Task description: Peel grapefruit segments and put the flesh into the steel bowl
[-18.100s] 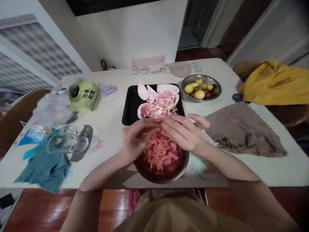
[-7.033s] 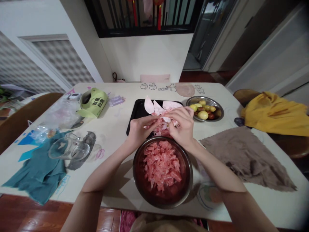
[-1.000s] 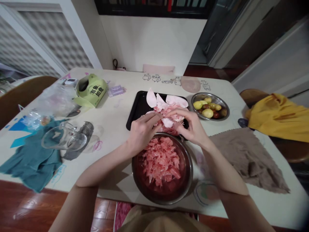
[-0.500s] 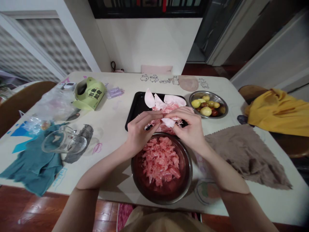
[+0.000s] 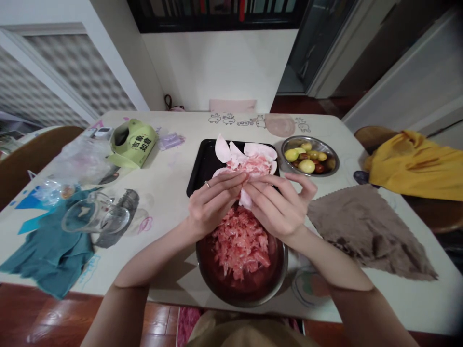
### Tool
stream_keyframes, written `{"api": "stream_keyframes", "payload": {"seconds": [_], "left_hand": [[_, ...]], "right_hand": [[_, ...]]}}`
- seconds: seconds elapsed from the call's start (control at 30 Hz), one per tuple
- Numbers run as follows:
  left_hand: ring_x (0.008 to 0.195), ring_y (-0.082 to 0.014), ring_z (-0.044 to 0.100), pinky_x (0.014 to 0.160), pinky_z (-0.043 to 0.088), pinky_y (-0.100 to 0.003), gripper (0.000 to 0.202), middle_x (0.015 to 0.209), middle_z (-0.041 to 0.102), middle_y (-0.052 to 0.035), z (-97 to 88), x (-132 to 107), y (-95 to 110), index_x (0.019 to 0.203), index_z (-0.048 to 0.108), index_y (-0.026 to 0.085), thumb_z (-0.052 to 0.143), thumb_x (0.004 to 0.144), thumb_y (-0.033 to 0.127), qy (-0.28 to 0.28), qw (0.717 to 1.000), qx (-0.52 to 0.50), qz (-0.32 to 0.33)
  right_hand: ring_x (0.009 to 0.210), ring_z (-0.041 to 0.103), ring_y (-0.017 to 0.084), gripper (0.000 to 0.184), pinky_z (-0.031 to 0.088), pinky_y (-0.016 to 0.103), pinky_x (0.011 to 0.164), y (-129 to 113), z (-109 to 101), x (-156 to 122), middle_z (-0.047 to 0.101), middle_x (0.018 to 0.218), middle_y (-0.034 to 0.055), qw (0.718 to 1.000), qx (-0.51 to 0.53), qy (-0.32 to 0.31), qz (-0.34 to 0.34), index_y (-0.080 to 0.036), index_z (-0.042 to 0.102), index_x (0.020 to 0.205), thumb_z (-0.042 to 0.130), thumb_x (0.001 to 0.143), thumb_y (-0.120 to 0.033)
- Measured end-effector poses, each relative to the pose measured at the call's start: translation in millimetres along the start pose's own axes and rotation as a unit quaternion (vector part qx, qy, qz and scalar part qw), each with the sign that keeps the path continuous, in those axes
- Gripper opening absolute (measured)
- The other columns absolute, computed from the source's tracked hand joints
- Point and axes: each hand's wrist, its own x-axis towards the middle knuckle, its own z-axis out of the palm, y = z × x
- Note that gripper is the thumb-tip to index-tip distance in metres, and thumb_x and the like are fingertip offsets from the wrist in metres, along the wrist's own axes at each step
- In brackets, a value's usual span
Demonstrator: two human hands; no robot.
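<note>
A steel bowl [image 5: 277,274] at the near table edge holds a heap of peeled pink pomelo flesh [image 5: 239,243]. Just above its far rim my left hand [image 5: 211,205] and my right hand [image 5: 280,207] meet, fingertips pinched together on one pale pink pomelo piece [image 5: 244,197]. The left hand wears a ring. Behind the hands a black tray [image 5: 200,166] carries pink pulp and white membrane scraps [image 5: 249,156].
A small steel bowl of yellow and red fruits [image 5: 310,156] stands right of the tray. A brown cloth [image 5: 365,231] lies at right, a yellow cloth [image 5: 415,164] on a chair. At left are a glass jug [image 5: 96,219], teal cloth [image 5: 54,250], plastic bags and a green pouch [image 5: 132,142].
Both hands have drawn back from over the tray toward me and now hold the piece over the bowl's far rim. The right hand's fingers have spread a little.
</note>
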Motion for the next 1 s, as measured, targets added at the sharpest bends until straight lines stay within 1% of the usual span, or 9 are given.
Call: {"api": "stream_keyframes", "payload": {"seconds": [0.13,0.33,0.43,0.53,0.67,0.73,0.8,0.9,1.0], "left_hand": [[0.113,-0.0206,0.074,0.094,0.067,-0.040,0.027,0.118,0.077,-0.0074,2.2,1,1,0.108,0.069,0.018,0.068,0.088,0.001,0.012,0.999,-0.032,-0.002],[0.107,-0.0207,0.076,0.090,0.068,-0.039,0.022,0.112,0.079,-0.0061,0.8,7,6,0.105,0.069,0.019,0.073,0.088,0.006,0.017,0.998,-0.063,-0.019],[0.104,-0.0205,0.077,0.088,0.068,-0.037,0.023,0.108,0.079,-0.0063,-0.9,8,10,0.104,0.069,0.018,0.074,0.086,0.004,0.014,0.997,-0.076,-0.026],[0.102,-0.0195,0.077,0.087,0.067,-0.036,0.022,0.107,0.079,-0.0061,-1.5,4,12,0.103,0.070,0.018,0.075,0.085,0.005,0.010,0.994,-0.093,-0.057],[0.101,-0.0181,0.076,0.088,0.066,-0.033,0.028,0.108,0.079,-0.0077,-2.0,-12,15,0.110,0.070,0.017,0.077,0.085,0.008,-0.026,0.986,-0.115,-0.122],[0.098,-0.0167,0.076,0.084,0.066,-0.029,0.031,0.107,0.079,-0.0076,-2.7,-20,16,0.114,0.070,0.017,0.079,0.084,0.011,-0.043,0.979,-0.115,-0.161],[0.094,-0.0157,0.076,0.081,0.066,-0.027,0.033,0.107,0.079,-0.0073,-3.1,-26,18,0.114,0.070,0.018,0.080,0.083,0.013,-0.053,0.973,-0.116,-0.193],[0.094,-0.0162,0.076,0.083,0.066,-0.028,0.028,0.105,0.079,-0.0068,-2.6,-30,21,0.110,0.072,0.018,0.080,0.083,0.016,-0.065,0.965,-0.129,-0.219],[0.097,-0.0177,0.076,0.084,0.067,-0.030,0.023,0.104,0.078,-0.0080,-1.4,-31,25,0.106,0.072,0.018,0.079,0.085,0.018,-0.075,0.954,-0.157,-0.246]], "right_hand": [[0.092,0.073,0.020,0.021,0.039,0.046,0.089,3,3,1,0.080,0.093,-0.0060,0.997,0.059,0.034,0.027,-0.031,0.069,0.103,0.059,0.091,-0.017],[0.083,0.069,0.020,0.008,0.042,0.046,0.090,4,4,5,0.076,0.080,-0.0040,0.956,0.224,0.032,0.187,-0.030,0.071,0.087,0.069,0.087,-0.022],[0.078,0.068,0.020,0.004,0.045,0.044,0.087,6,1,2,0.075,0.078,-0.0039,0.941,0.251,0.027,0.224,-0.030,0.071,0.085,0.071,0.086,-0.026],[0.083,0.070,0.021,0.007,0.044,0.045,0.091,8,-3,-5,0.077,0.083,-0.0031,0.956,0.213,0.014,0.199,-0.032,0.073,0.093,0.068,0.089,-0.028],[0.091,0.072,0.019,0.032,0.042,0.044,0.094,10,-8,-23,0.080,0.100,-0.0058,0.992,0.102,-0.006,0.074,-0.039,0.070,0.114,0.066,0.089,-0.020],[0.094,0.073,0.018,0.037,0.041,0.043,0.094,10,-8,-35,0.080,0.104,-0.0077,0.998,0.052,-0.024,0.008,-0.041,0.069,0.116,0.069,0.088,-0.017],[0.098,0.074,0.019,0.037,0.041,0.043,0.095,9,-6,-46,0.080,0.108,-0.0064,0.999,0.030,-0.038,-0.022,-0.038,0.069,0.119,0.072,0.087,-0.021],[0.100,0.073,0.022,0.041,0.041,0.046,0.096,5,-6,-55,0.080,0.108,-0.0052,0.998,0.047,-0.047,0.018,-0.038,0.068,0.124,0.077,0.085,-0.028],[0.098,0.073,0.022,0.039,0.040,0.048,0.098,-1,-10,-56,0.081,0.103,-0.0067,0.994,0.055,-0.050,0.084,-0.041,0.069,0.121,0.077,0.086,-0.026]]}}
